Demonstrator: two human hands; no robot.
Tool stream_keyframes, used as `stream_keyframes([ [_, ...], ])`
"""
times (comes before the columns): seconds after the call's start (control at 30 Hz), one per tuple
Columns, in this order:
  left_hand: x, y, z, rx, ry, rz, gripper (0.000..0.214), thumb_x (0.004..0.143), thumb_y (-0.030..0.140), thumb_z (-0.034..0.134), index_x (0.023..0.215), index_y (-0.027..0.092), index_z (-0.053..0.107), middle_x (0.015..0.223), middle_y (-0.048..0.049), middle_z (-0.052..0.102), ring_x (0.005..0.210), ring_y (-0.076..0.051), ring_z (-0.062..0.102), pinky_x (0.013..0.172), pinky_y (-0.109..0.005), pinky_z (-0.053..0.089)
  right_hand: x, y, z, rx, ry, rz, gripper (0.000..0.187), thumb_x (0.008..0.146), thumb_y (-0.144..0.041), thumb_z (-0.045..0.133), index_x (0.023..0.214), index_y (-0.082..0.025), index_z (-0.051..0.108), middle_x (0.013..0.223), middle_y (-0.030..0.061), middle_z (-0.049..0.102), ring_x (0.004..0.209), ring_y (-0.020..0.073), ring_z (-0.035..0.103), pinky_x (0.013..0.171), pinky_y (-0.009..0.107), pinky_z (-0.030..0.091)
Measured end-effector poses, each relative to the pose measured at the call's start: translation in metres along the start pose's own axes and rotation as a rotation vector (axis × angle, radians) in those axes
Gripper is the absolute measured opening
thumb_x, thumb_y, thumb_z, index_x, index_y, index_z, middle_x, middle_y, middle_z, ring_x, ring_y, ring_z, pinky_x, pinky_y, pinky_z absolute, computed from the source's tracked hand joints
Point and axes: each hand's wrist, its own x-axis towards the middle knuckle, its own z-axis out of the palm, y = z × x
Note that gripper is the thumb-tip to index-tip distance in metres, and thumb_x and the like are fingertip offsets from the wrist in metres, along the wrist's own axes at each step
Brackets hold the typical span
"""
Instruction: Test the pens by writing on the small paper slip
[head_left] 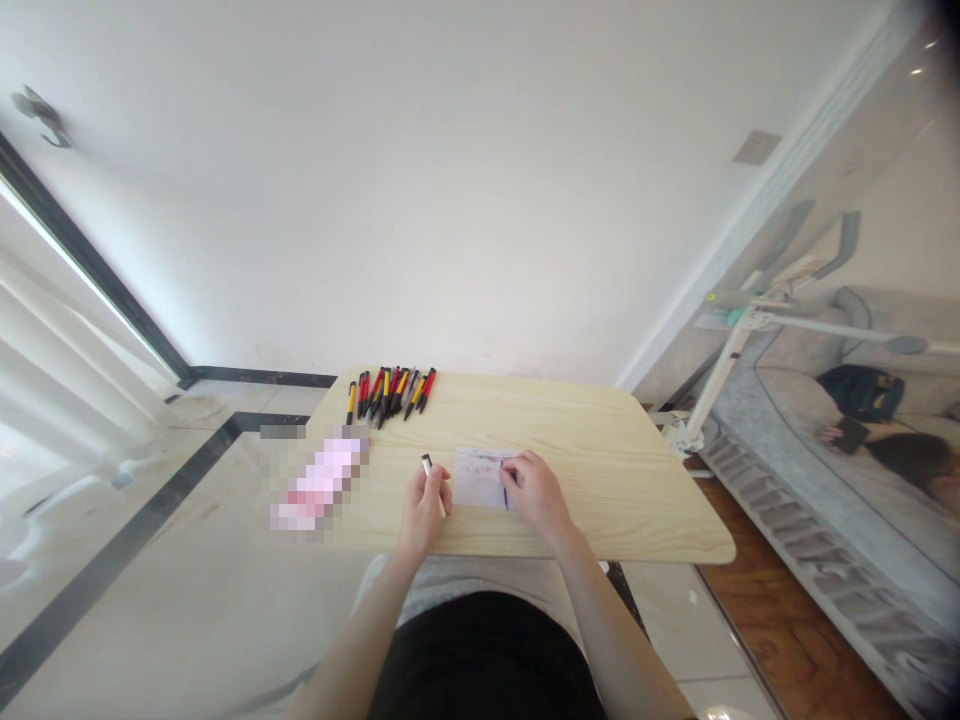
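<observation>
clearly, left fingers (434, 483) curled closed round white pen (427, 462)

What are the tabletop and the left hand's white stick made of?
The pale rounded tabletop: probably wood or laminate, smooth-looking, given its grain lines.
The slim white stick with a dark end: likely plastic, going by its even colour; gloss unclear.

No legible text, brand or number. Sheet (476, 490) between left hand (427, 505) and right hand (532, 490), partly under the latter: dark marks near its far edge, too small to tell whether lettering. Pens (390, 393) beyond left hand: any print unresolved. Pinkish item (326, 480) left of left hand: pixelated, unreadable.
</observation>
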Motion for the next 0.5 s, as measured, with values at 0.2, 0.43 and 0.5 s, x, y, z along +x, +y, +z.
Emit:
stream_keyframes([
  [0.2,-0.001,-0.001,0.000,0.001,-0.010,0.022,0.028,0.081,0.045,0.041,0.075,0.018,0.048,0.038,0.0081,0.040,0.035,-0.008,0.040,0.038,-0.019,0.029,-0.010,0.019,-0.010,0.098,0.121,0.072,0.015,0.079,-0.022,0.047,0.074,-0.018,0.061,0.071,0.0024,0.057,0.063,0.0137,0.050,0.059,0.025,0.039],
  [0.43,-0.001,-0.003,0.000,-0.007,-0.034,0.012,0.035,0.084,0.047,0.032,0.074,0.017,0.049,0.039,0.0067,0.041,0.033,-0.008,0.037,0.035,-0.019,0.026,-0.019,0.023,-0.007,0.153,0.160,0.121,0.018,0.080,-0.027,0.046,0.070,-0.018,0.057,0.069,0.0015,0.054,0.061,0.0129,0.048,0.059,0.024,0.038],
  [0.5,-0.001,-0.002,0.001,0.017,-0.020,0.015,0.034,0.083,0.046,0.036,0.072,0.017,0.049,0.042,0.0058,0.044,0.035,-0.009,0.040,0.037,-0.020,0.029,-0.020,0.022,-0.005,0.173,0.189,0.141,0.020,0.081,-0.029,0.044,0.070,-0.017,0.056,0.069,0.0020,0.054,0.063,0.0134,0.048,0.060,0.024,0.038],
])
